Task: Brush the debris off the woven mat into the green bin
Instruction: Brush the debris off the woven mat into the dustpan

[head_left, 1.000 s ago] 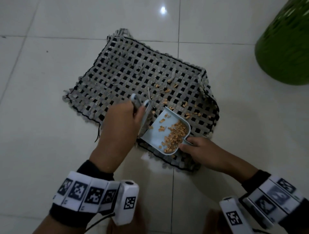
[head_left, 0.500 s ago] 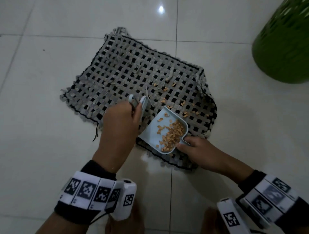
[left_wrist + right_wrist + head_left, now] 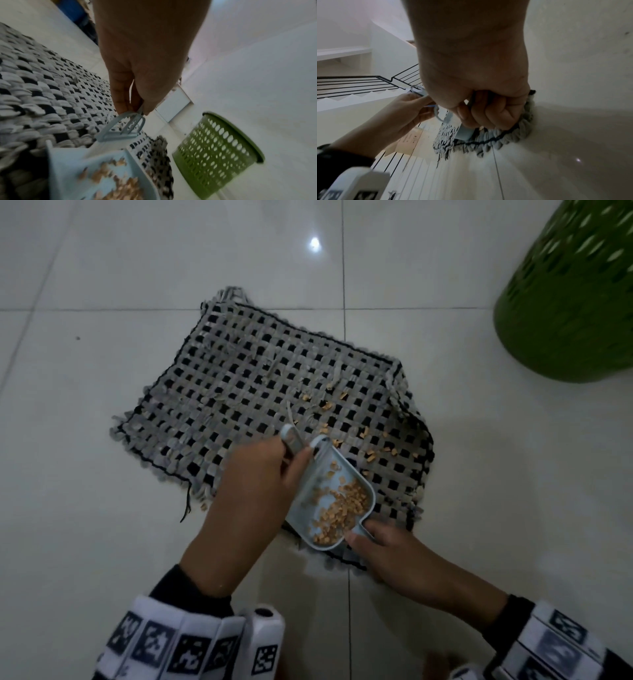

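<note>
A grey and black woven mat [image 3: 246,392] lies on the tiled floor. Orange debris crumbs [image 3: 371,455] are scattered over its right part. My right hand [image 3: 376,546] grips the handle of a pale blue dustpan [image 3: 318,529] that rests on the mat's near right corner with a heap of crumbs inside. My left hand [image 3: 270,474] holds a small pale blue brush [image 3: 291,438] at the pan's left rim; the brush handle [image 3: 123,128] shows in the left wrist view. The green bin [image 3: 575,302] stands at the far right.
White floor tiles [image 3: 85,508] surround the mat. The green perforated bin [image 3: 216,154] sits a short way beyond the mat's right edge. A staircase with a black railing [image 3: 359,83] shows in the right wrist view.
The left hand and brush have shifted right, onto the dustpan's left rim. The crumbs in the pan have gathered toward the handle end. The right hand keeps its hold.
</note>
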